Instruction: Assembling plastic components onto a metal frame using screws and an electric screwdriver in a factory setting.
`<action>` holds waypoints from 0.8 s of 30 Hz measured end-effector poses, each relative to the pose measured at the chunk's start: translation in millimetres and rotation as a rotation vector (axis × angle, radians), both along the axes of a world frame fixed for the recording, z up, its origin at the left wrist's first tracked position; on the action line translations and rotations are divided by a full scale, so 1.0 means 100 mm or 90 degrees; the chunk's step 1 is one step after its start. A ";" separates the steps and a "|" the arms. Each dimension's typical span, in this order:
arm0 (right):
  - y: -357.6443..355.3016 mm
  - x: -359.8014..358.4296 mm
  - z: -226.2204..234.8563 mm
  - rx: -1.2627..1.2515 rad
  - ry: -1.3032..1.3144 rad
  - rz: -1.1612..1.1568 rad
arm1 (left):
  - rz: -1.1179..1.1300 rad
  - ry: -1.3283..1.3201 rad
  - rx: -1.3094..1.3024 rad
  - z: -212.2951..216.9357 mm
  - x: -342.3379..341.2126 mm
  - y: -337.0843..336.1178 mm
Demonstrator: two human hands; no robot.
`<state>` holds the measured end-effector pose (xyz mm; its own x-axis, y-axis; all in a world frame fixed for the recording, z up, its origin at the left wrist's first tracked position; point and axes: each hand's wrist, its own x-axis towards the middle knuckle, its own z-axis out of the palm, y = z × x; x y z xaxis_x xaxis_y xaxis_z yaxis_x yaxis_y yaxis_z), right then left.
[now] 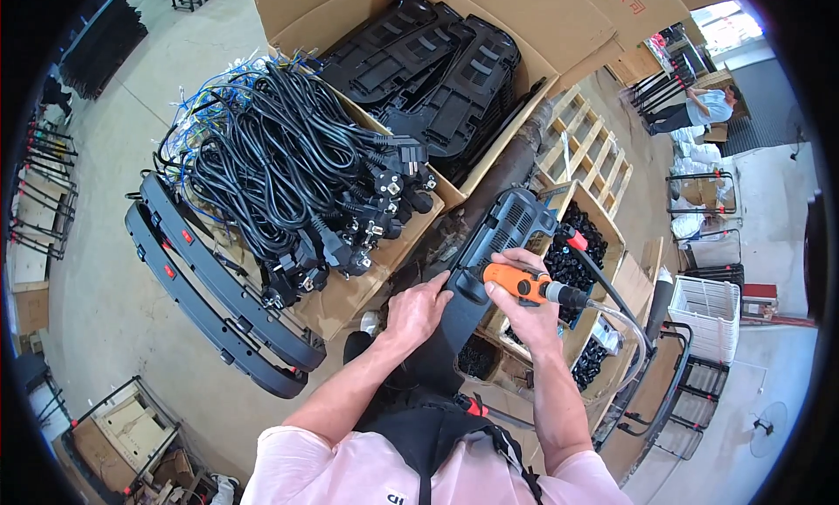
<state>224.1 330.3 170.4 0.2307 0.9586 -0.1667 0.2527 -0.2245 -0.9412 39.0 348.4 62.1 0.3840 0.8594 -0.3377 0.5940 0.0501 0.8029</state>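
An orange air screwdriver (517, 282) with a grey hose is gripped in my right hand (528, 317). Its front end is over the near end of a black plastic housing with vent slots (505, 229). My left hand (419, 311) lies beside that same end, index finger stretched out and its tip at the housing's edge. Nothing shows in the left hand; its other fingers are partly hidden. The tip of the screwdriver is hidden by my right hand and the tool body, so contact with a screw cannot be seen.
Bundled black power cords (271, 164) lie on cardboard at the left, next to two curved dark-grey covers (218, 286). Ahead, a carton (577, 24) holds black plastic frames (454, 94). Bins of small black parts (581, 234) stand right, near a wooden pallet (590, 146). Another person (710, 107) stands far right.
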 end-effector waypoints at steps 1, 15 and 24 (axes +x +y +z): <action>0.00 0.00 -0.02 0.005 -0.013 0.003 | 0.002 -0.002 -0.002 0.01 0.00 0.00; 0.02 0.01 -0.14 0.023 -0.096 0.091 | 0.279 -0.726 -0.735 -0.11 -0.09 -0.59; 0.05 0.00 -0.14 0.006 -0.114 0.126 | 0.162 -0.754 -0.694 -0.31 0.04 -0.86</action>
<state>224.5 335.0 156.3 0.0634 0.9893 -0.1312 0.4536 -0.1457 -0.8792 42.7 262.5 31.4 0.7500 0.5024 -0.4302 -0.4067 0.8632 0.2991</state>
